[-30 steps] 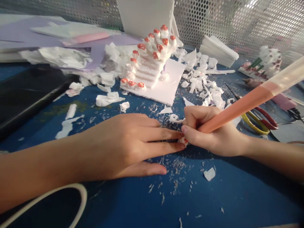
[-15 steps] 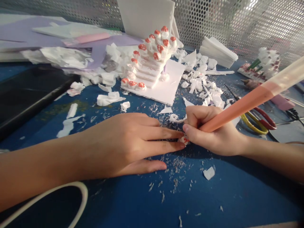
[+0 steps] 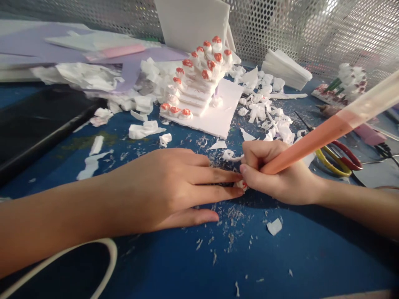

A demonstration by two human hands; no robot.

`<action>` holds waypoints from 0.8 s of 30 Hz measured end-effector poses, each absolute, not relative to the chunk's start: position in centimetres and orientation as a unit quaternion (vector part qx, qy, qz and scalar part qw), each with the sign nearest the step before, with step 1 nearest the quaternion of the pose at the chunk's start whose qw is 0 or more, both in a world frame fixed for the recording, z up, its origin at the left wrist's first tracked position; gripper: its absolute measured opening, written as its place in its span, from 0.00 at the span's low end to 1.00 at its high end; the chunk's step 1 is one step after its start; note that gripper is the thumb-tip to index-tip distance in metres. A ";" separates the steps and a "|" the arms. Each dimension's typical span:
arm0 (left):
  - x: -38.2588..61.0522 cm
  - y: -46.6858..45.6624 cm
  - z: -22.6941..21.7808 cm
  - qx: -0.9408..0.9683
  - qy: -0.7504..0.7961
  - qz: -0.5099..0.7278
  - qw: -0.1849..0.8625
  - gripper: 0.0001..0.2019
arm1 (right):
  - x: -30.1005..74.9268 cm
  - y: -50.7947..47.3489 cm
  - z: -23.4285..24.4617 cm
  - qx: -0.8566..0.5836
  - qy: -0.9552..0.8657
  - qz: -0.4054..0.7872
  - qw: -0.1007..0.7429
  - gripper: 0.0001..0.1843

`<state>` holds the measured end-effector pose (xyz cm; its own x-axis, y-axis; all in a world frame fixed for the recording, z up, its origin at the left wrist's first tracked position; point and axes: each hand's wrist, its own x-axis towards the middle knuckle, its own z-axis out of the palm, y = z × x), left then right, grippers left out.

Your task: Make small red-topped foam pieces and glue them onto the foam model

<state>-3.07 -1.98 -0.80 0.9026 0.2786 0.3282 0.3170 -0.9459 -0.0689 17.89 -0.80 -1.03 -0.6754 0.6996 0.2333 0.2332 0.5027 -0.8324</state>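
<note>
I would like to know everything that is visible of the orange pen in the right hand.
The orange pen has a thick, smooth barrel, apparently plastic: orange below, pale and seemingly translucent above. It slants up to the right, where the picture's edge cuts off its upper end. The right hand grips its lower part between thumb and bent fingers, which hide the tip, near a small red-and-white piece on the blue table.

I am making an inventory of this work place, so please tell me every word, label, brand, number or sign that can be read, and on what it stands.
No text can be read.
Orange pen in the right hand: no lettering visible.
Black flat object: no lettering visible.
Pink tool at right: too blurred to tell.
</note>
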 end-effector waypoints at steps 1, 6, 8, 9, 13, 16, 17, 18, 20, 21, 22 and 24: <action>-3.1 -2.0 -0.8 -0.974 -0.150 -0.157 0.061 0.16 | 17.9 -0.8 -1.0 -0.286 -0.816 0.411 0.290 0.16; -3.3 -2.0 -1.0 -0.976 -0.145 -0.150 0.063 0.16 | 17.8 -0.7 -0.9 -0.288 -0.815 0.408 0.293 0.16; -3.4 -2.1 -1.0 -0.976 -0.148 -0.150 0.059 0.16 | 17.8 -0.6 -0.9 -0.290 -0.815 0.408 0.293 0.16; -3.4 -2.1 -1.0 -0.975 -0.150 -0.152 0.056 0.16 | 17.8 -0.6 -0.9 -0.289 -0.813 0.409 0.297 0.16; -3.3 -2.1 -0.9 -0.975 -0.151 -0.152 0.054 0.16 | 17.8 -0.6 -0.9 -0.284 -0.812 0.416 0.294 0.16; -3.2 -2.2 -0.8 -0.976 -0.152 -0.149 0.048 0.16 | 17.8 -0.6 -0.9 -0.287 -0.808 0.424 0.291 0.16; -3.1 -2.2 -0.7 -0.976 -0.155 -0.147 0.044 0.16 | 17.8 -0.6 -0.9 -0.289 -0.805 0.428 0.291 0.15; -3.1 -2.2 -0.7 -0.976 -0.156 -0.146 0.041 0.16 | 17.8 -0.6 -0.9 -0.290 -0.803 0.433 0.289 0.15; -3.0 -2.2 -0.8 -0.977 -0.160 -0.140 0.031 0.16 | 17.9 -0.7 -0.8 -0.292 -0.801 0.444 0.274 0.15; -3.0 -2.2 -0.8 -0.977 -0.161 -0.139 0.027 0.16 | 17.9 -0.7 -0.8 -0.293 -0.801 0.448 0.268 0.15; -2.9 -2.2 -0.8 -0.977 -0.163 -0.138 0.024 0.16 | 17.9 -0.7 -0.8 -0.294 -0.801 0.448 0.268 0.15; -3.0 -2.3 -0.7 -0.976 -0.161 -0.146 0.023 0.16 | 17.9 -0.7 -0.8 -0.296 -0.798 0.441 0.286 0.15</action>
